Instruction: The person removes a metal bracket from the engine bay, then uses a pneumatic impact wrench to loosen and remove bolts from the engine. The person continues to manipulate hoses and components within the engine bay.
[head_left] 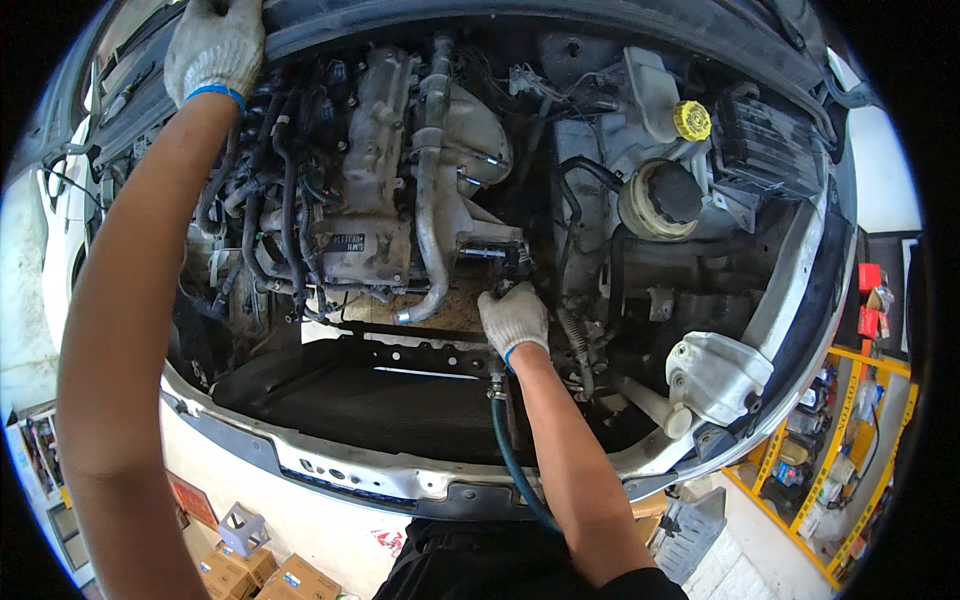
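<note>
My gloved right hand (515,320) grips a dark air tool (512,268), mostly hidden by the fingers, near the lower right of the engine (370,160). A shiny extension (482,252) lies level at its top, against a metal bracket. A green hose (510,460) with a metal fitting runs down from below that hand. My gloved left hand (213,55) rests high on the engine bay's upper edge, its fingertips hidden. Beside the engine's middle runs a bent silver pipe (433,230).
A yellow-capped reservoir (692,120), a black-capped one (672,192) and a black box (765,145) fill the right side. The radiator (360,415) and front crossmember (420,475) lie nearest me. Cardboard boxes (298,582) sit lower left; yellow shelving (806,510) with assorted items stands right.
</note>
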